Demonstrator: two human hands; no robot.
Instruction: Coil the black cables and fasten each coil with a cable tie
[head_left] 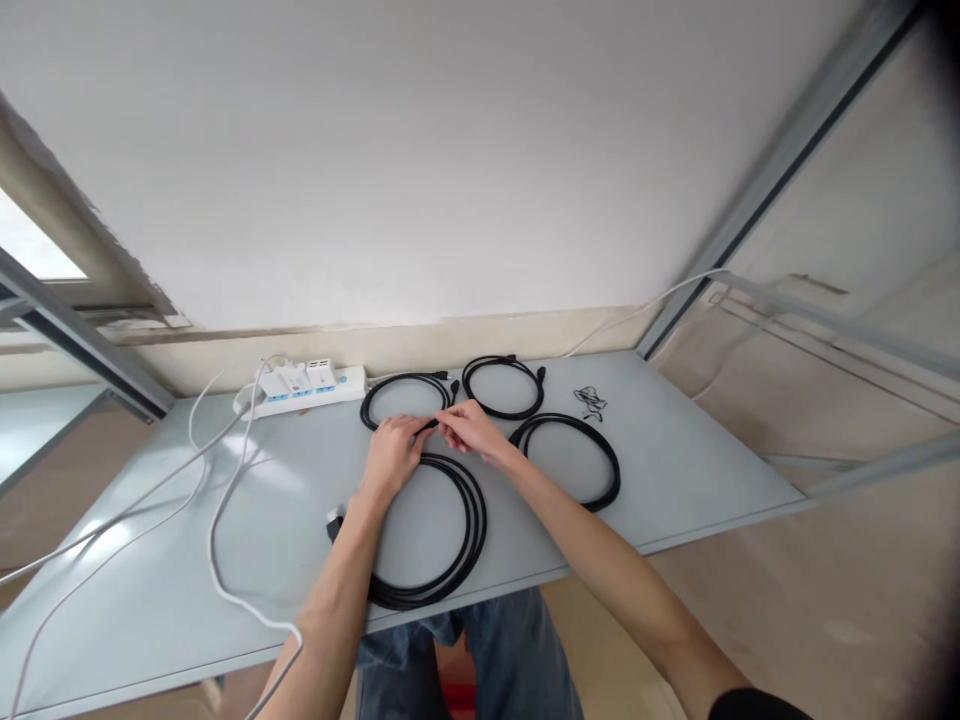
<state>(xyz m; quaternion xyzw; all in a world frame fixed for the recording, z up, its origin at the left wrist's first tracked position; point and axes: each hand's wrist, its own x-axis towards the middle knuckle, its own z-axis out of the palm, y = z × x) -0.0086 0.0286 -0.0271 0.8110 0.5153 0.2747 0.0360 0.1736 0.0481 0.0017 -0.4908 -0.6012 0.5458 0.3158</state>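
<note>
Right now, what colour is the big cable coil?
Black; the cable coil shows best in the head view.

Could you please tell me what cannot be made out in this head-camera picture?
- Head view: the fingers of the left hand and right hand cover whatever they pinch atop the large black coiled cable.
- Head view: the small black tangle on the pale grey table is too small to identify.
- Head view: thin white cords are cut off by the left edge.

Sleeve [757, 704]: black, short, far back from the right fingers [452, 428].
Forearms [337, 585]: bare.
Jeans [517, 650]: blue denim, below and behind the fingers.
</note>
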